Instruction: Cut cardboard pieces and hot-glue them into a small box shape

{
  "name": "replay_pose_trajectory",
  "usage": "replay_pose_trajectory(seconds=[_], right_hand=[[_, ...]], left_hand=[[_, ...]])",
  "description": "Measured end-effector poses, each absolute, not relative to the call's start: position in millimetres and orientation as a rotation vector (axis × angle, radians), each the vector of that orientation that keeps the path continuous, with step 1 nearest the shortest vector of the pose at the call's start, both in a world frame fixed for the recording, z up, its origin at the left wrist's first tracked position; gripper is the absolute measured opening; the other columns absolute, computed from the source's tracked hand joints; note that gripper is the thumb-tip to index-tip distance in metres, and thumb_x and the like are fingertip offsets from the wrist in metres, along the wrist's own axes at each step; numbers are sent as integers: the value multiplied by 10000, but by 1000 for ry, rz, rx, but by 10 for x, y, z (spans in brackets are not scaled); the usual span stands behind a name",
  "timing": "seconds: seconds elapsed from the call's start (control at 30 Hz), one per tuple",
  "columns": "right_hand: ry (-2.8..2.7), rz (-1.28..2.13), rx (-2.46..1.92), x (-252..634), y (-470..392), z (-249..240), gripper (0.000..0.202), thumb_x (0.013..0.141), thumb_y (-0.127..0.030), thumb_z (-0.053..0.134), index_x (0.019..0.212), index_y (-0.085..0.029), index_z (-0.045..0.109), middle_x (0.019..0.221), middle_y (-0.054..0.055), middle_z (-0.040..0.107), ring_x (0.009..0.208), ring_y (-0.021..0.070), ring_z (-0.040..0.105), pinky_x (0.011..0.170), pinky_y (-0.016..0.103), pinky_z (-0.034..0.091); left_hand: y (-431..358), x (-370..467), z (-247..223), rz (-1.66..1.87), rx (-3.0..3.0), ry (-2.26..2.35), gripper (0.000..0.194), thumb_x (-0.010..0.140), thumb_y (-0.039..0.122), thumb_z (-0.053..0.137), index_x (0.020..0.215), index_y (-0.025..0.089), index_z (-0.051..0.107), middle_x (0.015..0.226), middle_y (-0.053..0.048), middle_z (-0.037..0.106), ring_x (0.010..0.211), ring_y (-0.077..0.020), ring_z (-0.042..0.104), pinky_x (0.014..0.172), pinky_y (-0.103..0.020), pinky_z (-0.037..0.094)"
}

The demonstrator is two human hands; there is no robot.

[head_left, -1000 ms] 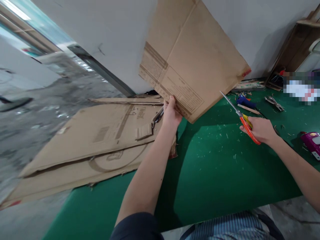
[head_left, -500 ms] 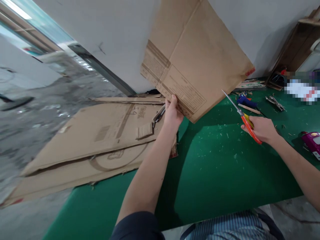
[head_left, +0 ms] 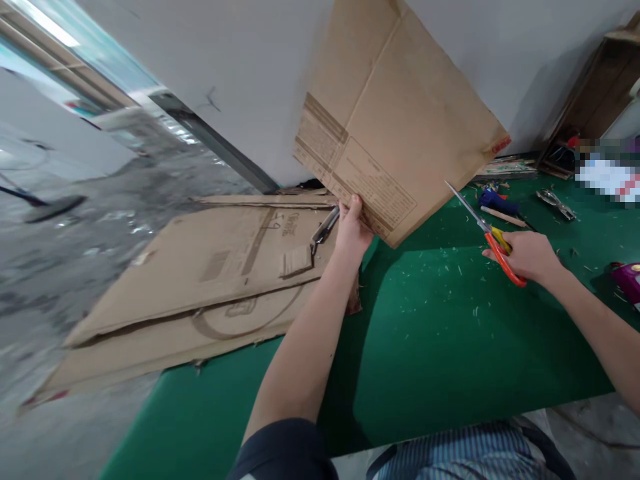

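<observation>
A large brown cardboard sheet (head_left: 400, 113) is raised over the green table, tilted, with printed text near its lower left edge. My left hand (head_left: 353, 227) is closed on that lower edge, thumb on the printed face. In my right hand (head_left: 533, 257) are scissors (head_left: 501, 259) with red and yellow handles; their blades look closed and point up and left toward the sheet's lower right edge. Beside my left hand, a dark-handled tool (head_left: 326, 225) and a small cardboard piece (head_left: 296, 261) lie on stacked flat cardboard (head_left: 220, 260).
On the green table (head_left: 425, 360) lie scattered scraps, a blue object (head_left: 497, 202), a wooden stick (head_left: 503, 217), metal pliers-like tool (head_left: 557, 204) and a purple device (head_left: 627, 283). A wooden box (head_left: 593, 100) stands at the back right. A white wall (head_left: 225, 73) rises behind.
The view has shifted slightly, so the surroundings sit further right. The sheet's left part has turned a little to the right and down; both hands keep their holds.
</observation>
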State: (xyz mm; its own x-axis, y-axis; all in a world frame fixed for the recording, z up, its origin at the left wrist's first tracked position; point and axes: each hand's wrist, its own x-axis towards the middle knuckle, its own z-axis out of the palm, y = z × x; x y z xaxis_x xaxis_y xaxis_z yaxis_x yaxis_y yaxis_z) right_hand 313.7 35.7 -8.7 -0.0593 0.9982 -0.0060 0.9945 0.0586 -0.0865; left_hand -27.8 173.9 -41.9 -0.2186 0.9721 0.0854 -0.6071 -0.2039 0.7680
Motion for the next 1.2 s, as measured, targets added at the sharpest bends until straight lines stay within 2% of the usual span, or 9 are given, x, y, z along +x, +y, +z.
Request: replay_pose_trajectory(seconds=[0.37,0.6,0.77,0.9,1.1,1.2], right_hand=[[-2306,-21,-2005,3204,389,-191,568,869,-738,355,677,-218,480,634,56,596,620,199,569,589,302,295],[-2309,62,-2013,3218,347,-141,513,894,-684,338,762,-218,506,751,67,649,673,209,589,574,292,274],[-2337,74,-1957,3174,274,-65,529,870,-719,360,762,-218,489,755,65,636,691,224,604,573,296,273],[-2398,104,-1902,3108,209,-35,562,850,-760,387,818,-211,499,790,72,646,710,238,621,567,302,285],[-2363,116,-1735,3089,157,-50,582,882,-736,377,966,-187,553,955,109,686,867,266,658,599,308,351],[-2338,118,-1784,3076,157,-8,577,893,-737,352,918,-199,560,877,87,691,793,244,656,573,298,320]], left_hand=[[1698,-239,-347,1663,732,699,571,636,395,874,1079,274,535,1453,-50,549,1332,-250,541,1148,-444,440],[1702,-213,-364,1664,735,703,515,666,393,857,1067,291,550,1357,-18,626,1319,-229,556,1154,-446,430],[1591,-225,-408,1640,727,733,508,673,426,853,1077,306,569,1273,0,669,1258,-214,598,1151,-445,434],[1471,-318,-422,1668,722,796,503,672,428,855,1065,292,573,1306,-2,654,1285,-204,578,1166,-429,419],[1345,-270,-333,1656,744,767,550,622,429,888,1051,283,577,1303,-13,657,1304,-219,562,1187,-428,397],[1325,-214,-258,1653,768,743,568,609,436,894,1053,282,575,1319,-15,648,1311,-220,559,1183,-418,403]])
